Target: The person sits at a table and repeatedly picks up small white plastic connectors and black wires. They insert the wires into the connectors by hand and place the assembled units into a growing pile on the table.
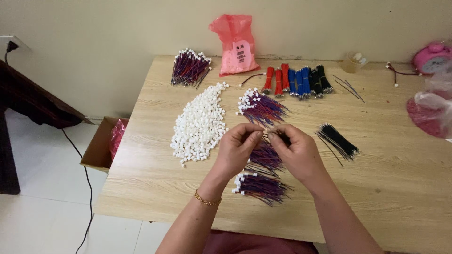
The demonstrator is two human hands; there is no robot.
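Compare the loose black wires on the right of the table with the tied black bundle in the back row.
The loose black wires lie flat and fanned out, slanting across the wooden table; the tied black bundle is packed tight. The loose wires lie alone right of the right hand; the tied bundle sits beside the blue bundles and red bundles. Both are thin black wires.

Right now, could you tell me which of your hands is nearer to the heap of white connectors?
Left. The left hand is just right of the heap of white connectors, almost beside it; the right hand lies farther right, beyond the left one.
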